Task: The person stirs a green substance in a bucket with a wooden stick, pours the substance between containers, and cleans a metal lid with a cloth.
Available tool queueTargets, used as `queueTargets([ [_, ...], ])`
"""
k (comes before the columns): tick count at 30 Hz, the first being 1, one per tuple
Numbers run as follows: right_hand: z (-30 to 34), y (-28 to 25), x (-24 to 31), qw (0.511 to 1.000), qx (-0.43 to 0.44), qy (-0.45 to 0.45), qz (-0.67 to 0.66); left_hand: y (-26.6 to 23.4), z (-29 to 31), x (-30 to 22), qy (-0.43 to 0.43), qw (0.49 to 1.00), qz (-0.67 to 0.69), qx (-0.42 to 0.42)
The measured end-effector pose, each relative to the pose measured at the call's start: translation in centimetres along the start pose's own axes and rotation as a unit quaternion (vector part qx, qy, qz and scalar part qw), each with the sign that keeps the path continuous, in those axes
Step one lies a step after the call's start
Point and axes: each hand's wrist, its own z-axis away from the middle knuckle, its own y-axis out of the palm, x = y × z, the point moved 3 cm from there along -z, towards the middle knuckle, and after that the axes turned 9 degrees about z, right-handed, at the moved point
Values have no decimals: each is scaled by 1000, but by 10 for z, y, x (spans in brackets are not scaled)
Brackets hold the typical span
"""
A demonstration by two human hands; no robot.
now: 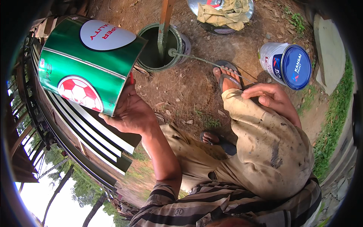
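My left hand (134, 109) grips a shiny green metal can (81, 73) by its lower rim and underside. The can lies tilted on its side in the air at the left, decorated with a red-and-white ball picture and a white oval. My right hand (274, 96) rests on my raised right knee, its fingers loosely bent and thumb apart. A thin cord (200, 59) stretches from the rim of an uncovered paint can (157, 69) toward that hand. Whether the fingers touch the cord cannot be told. A wooden stick (165, 28) stands in the dark liquid inside the uncovered can.
At the right lies a white paint can with a blue lid (297, 67). A crumpled tan cloth (227, 15) sits on a silver lid at the top. My sandaled foot (228, 75) is near the cord. Long white metal strips (94, 132) lie at the left.
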Motion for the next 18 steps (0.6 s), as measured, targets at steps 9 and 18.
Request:
queueTargets([
  [9,18,15,-20,962,186,-114,-165,33,12,10,35,987,-137,80],
  [18,21,25,-41,956,127,-159,-213,41,5,14,10,980,-177,95],
])
